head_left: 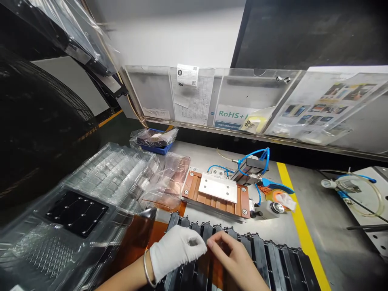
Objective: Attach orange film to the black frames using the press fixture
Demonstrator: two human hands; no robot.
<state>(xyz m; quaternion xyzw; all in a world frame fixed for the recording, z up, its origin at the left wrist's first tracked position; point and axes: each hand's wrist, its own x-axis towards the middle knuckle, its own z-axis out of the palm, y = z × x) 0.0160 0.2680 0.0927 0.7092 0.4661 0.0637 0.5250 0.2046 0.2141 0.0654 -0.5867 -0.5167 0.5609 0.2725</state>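
Head view shows the white-gloved left hand (177,248) and bare right hand (232,258) close together, both curled narrow, any hold hard to tell, just above a row of black plastic blocks (260,252) by an orange sheet (145,234) on the counter (206,155).

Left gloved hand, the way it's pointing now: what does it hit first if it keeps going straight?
Most likely the bare right hand. The gloved left hand points toward it, with the right hand's fingers just ahead, above the black ribbed blocks. Depth is unclear, so they may already be touching.
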